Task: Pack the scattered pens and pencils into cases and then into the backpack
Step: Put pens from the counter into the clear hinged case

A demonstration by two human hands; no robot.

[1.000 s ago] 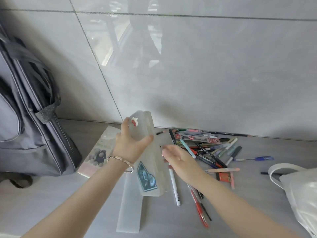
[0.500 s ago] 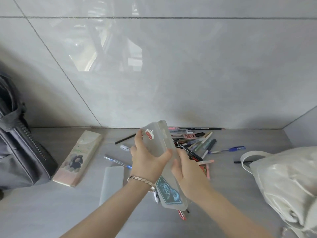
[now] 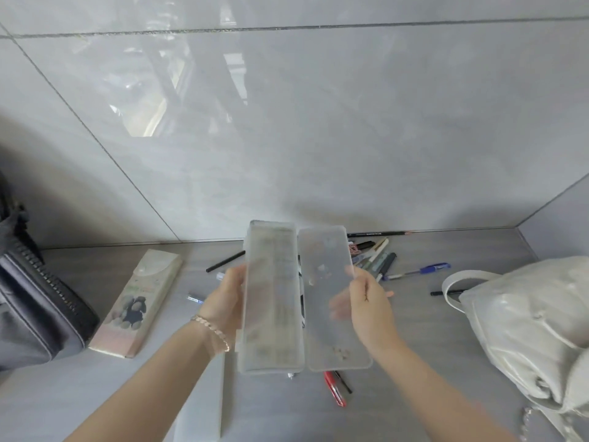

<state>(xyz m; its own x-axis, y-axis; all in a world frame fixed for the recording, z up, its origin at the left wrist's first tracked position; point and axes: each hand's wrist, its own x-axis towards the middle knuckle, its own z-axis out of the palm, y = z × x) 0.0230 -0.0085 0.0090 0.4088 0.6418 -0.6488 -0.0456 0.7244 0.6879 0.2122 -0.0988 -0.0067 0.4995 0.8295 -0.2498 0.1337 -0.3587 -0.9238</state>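
hands (image 3: 296, 301) hold clear case (image 3: 272, 298) open

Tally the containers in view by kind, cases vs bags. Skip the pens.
Cases: 3 (clear case, held open; printed case; frosted case)
Bags: 2 (grey backpack; white bag)
Total: 5
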